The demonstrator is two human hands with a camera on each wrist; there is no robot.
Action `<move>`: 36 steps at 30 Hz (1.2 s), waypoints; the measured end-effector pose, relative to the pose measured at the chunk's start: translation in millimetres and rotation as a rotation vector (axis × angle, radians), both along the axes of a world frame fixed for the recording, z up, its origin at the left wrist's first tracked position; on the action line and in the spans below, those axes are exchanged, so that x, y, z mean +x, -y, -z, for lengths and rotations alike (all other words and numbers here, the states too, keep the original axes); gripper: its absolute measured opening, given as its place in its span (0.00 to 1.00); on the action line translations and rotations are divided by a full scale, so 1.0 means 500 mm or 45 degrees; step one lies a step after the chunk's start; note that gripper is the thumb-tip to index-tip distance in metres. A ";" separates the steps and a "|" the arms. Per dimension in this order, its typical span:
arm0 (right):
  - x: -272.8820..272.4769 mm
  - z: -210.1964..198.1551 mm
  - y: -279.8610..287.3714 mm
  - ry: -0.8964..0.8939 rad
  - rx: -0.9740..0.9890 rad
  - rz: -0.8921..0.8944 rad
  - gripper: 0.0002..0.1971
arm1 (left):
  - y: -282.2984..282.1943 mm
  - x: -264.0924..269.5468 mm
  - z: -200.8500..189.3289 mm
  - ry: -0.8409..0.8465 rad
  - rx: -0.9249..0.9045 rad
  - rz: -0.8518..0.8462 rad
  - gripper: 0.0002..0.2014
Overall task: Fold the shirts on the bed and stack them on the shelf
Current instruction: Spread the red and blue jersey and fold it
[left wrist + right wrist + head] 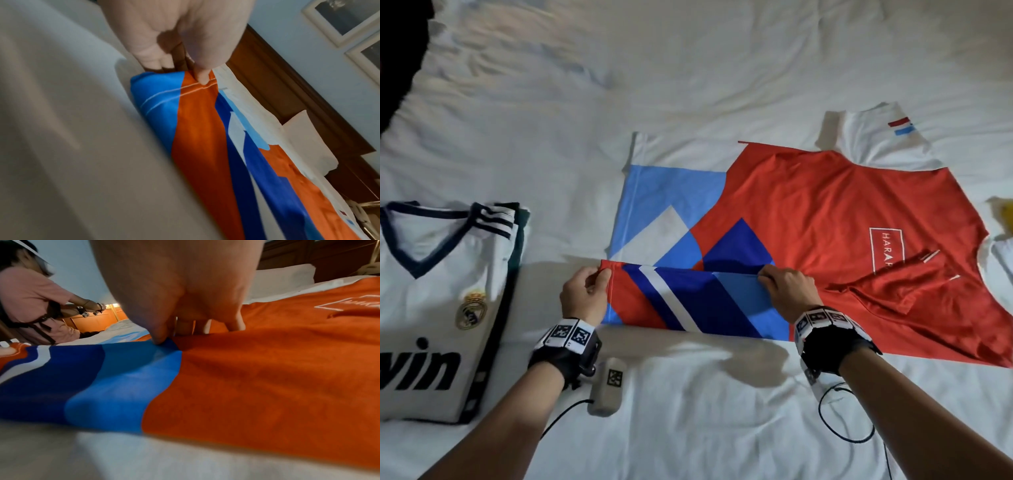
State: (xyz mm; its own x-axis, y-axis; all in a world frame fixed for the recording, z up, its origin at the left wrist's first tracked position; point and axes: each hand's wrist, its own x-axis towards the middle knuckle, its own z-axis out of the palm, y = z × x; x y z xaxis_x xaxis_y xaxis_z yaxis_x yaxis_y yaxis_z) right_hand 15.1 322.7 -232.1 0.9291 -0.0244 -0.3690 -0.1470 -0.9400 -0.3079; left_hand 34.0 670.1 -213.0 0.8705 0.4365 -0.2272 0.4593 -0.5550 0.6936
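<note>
Pinching folded edge of red shirt (825, 212): left hand (582, 294) at hem corner, right hand (787, 291) mid-fold.

Left hand (176, 37) pinching shirt (197, 129) hem

Both forearms reach forward, side by side and apart, each wrist strapped with a black band. The left hand (585, 294) pinches cloth between thumb and curled fingers; the right hand (787, 291), knuckles up, pinches cloth likewise, its fingertips (162, 337) pointing down.
</note>
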 end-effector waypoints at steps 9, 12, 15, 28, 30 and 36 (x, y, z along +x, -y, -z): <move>-0.004 -0.006 -0.026 0.138 0.027 0.106 0.14 | 0.012 0.018 0.033 0.070 0.036 -0.022 0.08; -0.064 -0.023 -0.091 0.339 0.006 -0.036 0.39 | 0.018 0.005 0.028 -0.001 0.233 -0.035 0.12; -0.128 -0.005 -0.147 0.319 -0.005 -0.451 0.51 | 0.034 -0.017 0.019 -0.160 0.450 0.020 0.17; -0.127 0.034 -0.166 0.228 -0.126 -0.605 0.43 | 0.012 -0.027 0.011 -0.360 0.576 0.227 0.24; -0.135 0.026 -0.168 0.180 -0.111 -0.640 0.44 | 0.001 -0.043 0.005 -0.394 0.551 0.179 0.24; -0.145 -0.002 -0.151 0.043 0.187 -0.572 0.53 | 0.031 -0.063 0.009 -0.338 0.583 0.023 0.19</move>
State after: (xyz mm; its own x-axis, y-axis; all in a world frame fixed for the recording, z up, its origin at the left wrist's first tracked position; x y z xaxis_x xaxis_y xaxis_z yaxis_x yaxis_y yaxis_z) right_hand -57.3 398.3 -231.3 0.8471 0.4331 -0.3079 0.2768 -0.8543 -0.4400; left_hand 2.6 654.8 -217.7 0.8174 0.5281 -0.2301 0.5735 -0.7834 0.2395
